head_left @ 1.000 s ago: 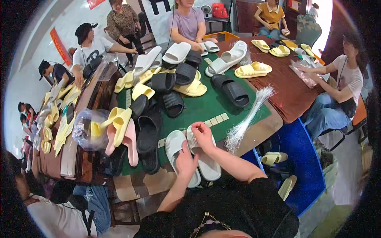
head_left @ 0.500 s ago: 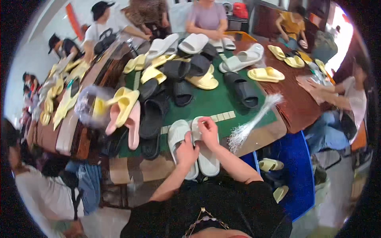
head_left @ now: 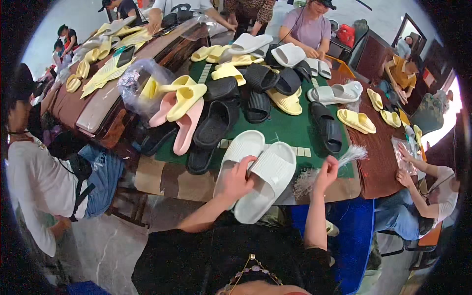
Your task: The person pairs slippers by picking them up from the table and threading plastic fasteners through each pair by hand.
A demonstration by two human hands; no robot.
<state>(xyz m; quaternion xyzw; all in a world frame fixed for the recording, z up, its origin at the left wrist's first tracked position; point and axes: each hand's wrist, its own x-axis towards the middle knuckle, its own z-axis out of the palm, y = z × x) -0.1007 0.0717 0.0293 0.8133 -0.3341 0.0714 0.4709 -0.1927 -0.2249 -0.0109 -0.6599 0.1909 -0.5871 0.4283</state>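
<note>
My left hand (head_left: 239, 178) grips a pair of white slide sandals with ribbed straps, held side by side at the near edge of the table. Its thumb and fingers close around the inner sides, between the left slide (head_left: 244, 146) and the right slide (head_left: 272, 169). A thin clear strand sticks up near the top of the right one. To the right, my right hand (head_left: 326, 175) is raised over a bundle of thin white plastic strands (head_left: 352, 154), fingers drawn together. Whatever its fingertips may hold is too small to make out.
Black slides (head_left: 213, 124), pink slides (head_left: 189, 129) and yellow slides (head_left: 188, 97) crowd the green mat (head_left: 290, 130). A clear plastic bag (head_left: 130, 83) lies left. A blue bin (head_left: 351, 236) stands below the table's right side. Several people work around the tables.
My right hand has left the right slide's strap and moved right to the strand bundle. The slides, still in my left hand, are now tilted to the right. The whole view has shifted.
</note>
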